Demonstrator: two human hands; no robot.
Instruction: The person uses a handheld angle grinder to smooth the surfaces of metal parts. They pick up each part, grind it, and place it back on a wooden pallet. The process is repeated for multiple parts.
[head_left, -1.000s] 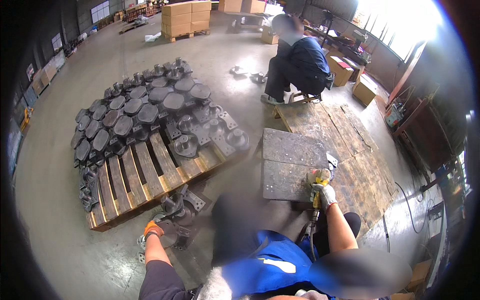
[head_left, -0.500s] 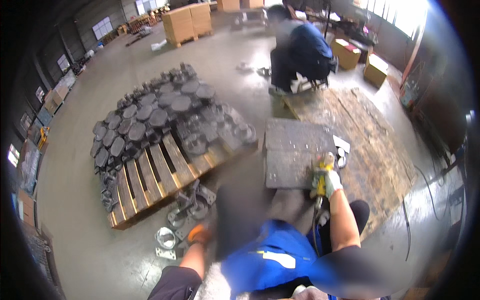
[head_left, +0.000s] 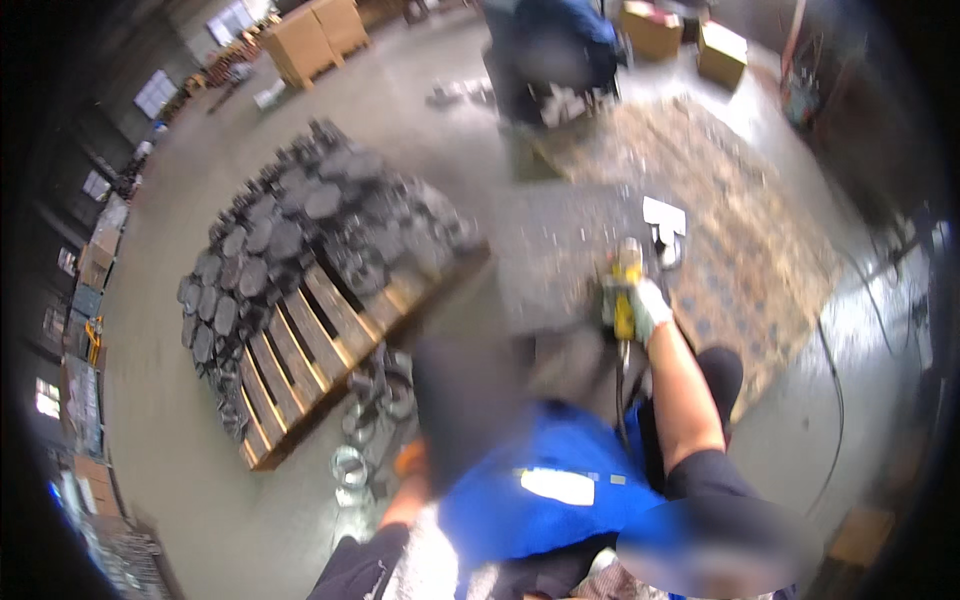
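The view has swung left since earlier. The gloved right hand (head_left: 648, 308), arm outstretched, still has its fingers wrapped round the yellow angle grinder (head_left: 624, 290) over the grey slab (head_left: 560, 250); the orange-gloved left hand (head_left: 408, 458) reaches toward round metal castings (head_left: 362, 440) on the floor, fingers blurred, state unclear.

The left hand (head_left: 408, 460) has drawn back from the castings (head_left: 375, 400) toward the body.

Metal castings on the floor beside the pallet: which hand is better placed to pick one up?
Left. The left hand in its orange glove is right by the castings, while the right hand is occupied holding a yellow power tool.
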